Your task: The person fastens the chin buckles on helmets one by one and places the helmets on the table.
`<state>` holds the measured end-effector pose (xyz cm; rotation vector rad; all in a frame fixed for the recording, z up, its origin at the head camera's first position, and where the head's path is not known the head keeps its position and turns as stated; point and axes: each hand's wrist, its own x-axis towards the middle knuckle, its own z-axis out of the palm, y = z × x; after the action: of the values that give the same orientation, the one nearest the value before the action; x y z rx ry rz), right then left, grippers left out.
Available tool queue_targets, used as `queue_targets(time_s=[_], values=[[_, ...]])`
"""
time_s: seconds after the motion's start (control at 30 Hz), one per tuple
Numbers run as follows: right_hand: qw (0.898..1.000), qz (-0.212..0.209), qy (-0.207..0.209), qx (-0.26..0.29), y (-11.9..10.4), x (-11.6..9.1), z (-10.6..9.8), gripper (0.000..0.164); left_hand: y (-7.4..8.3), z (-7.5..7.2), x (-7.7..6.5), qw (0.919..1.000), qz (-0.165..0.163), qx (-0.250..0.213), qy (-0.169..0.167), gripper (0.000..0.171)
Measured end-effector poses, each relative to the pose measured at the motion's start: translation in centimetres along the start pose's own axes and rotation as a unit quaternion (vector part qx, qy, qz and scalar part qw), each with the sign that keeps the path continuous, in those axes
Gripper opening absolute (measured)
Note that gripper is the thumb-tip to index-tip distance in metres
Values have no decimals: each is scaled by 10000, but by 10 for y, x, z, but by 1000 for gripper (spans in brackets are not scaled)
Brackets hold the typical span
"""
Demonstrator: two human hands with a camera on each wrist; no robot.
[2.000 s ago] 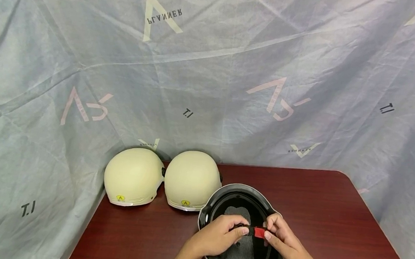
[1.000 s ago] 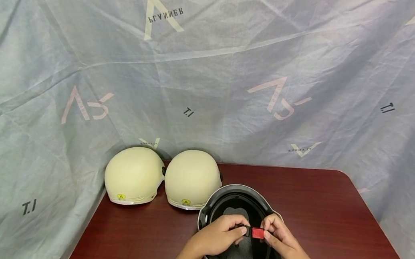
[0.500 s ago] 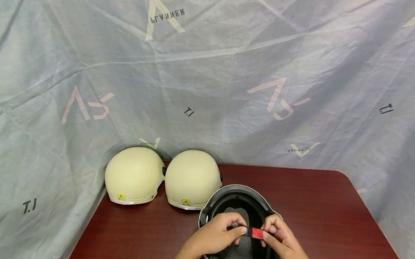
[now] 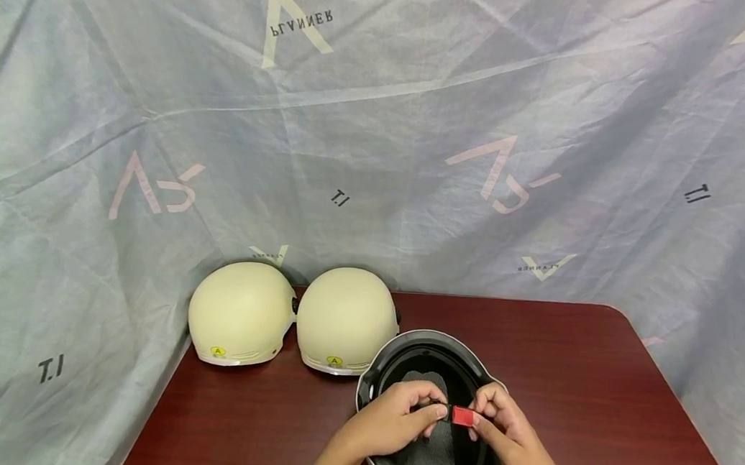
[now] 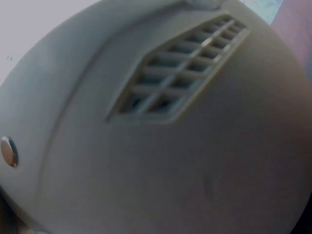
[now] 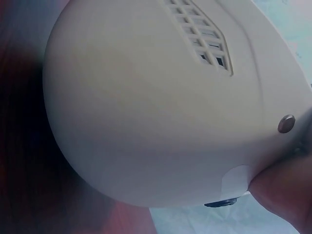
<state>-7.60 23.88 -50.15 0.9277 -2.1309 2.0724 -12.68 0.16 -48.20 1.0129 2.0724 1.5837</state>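
An upturned helmet (image 4: 433,337) lies near the front of the table, its black lining facing up. Over its opening, my left hand (image 4: 392,421) pinches the black part of the chin-strap buckle between thumb and fingers. My right hand (image 4: 508,433) pinches the strap at the other end, beside the red buckle piece (image 4: 463,416). The red and black parts meet end to end; whether they are latched cannot be told. Both wrist views show the helmet's cream outer shell (image 5: 195,161) with a vent grille (image 6: 197,31), and neither shows the buckle.
Two more cream helmets (image 4: 240,313) stand dome-up side by side at the back left, the right one (image 4: 346,317) close to the upturned helmet. A grey printed sheet (image 4: 378,154) hangs behind the dark red table (image 4: 571,362).
The red buckle piece has turned to show its flat face more fully and shifted slightly left. Both hands keep their pinch and have barely moved; the helmets stay in place.
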Motion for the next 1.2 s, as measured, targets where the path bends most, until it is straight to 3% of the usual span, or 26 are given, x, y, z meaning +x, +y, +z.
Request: queue_targets(time_s=[0.4,0.77,0.93,1.07,1.2], values=[[9997,112,222,-87,-1,2,0,16,1,1,0,9997,-207,-12,97,22],[9994,196,279,-15,-2,2,1,13,1,2,0,9995,-98,198,227,22],[9985,390,379,-90,-2,1,1,14,1,2,-2,9978,-188,369,522,19],[9974,508,455,-232,-3,0,1,16,3,0,-3,9943,37,586,886,21],[9955,555,518,-571,-4,0,2,19,8,-1,-6,9874,477,930,1188,20]])
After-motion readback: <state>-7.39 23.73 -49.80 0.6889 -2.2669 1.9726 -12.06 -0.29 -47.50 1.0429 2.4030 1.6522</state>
